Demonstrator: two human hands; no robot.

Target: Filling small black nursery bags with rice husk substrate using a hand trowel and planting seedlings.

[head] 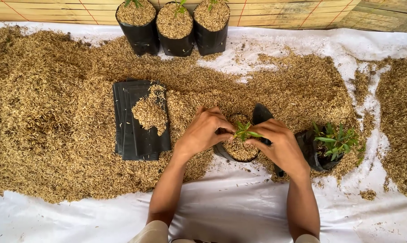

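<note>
My left hand [205, 130] and my right hand [275, 144] meet over a black plastic grow bag [259, 114] partly filled with rice husks. Between the fingertips of both hands stands a small green seedling [245, 132], upright in the husk filling [239, 148]. My left fingers pinch it from the left and press on the bag's rim. My right fingers hold it from the right, covering part of the bag's edge.
A stack of flat black bags [136, 135] with husks on top lies to the left. A black bag of green seedlings [331, 148] sits to the right. Three filled bags [174, 29] stand at the back. Loose husks [50, 117] cover a white sheet [230, 211].
</note>
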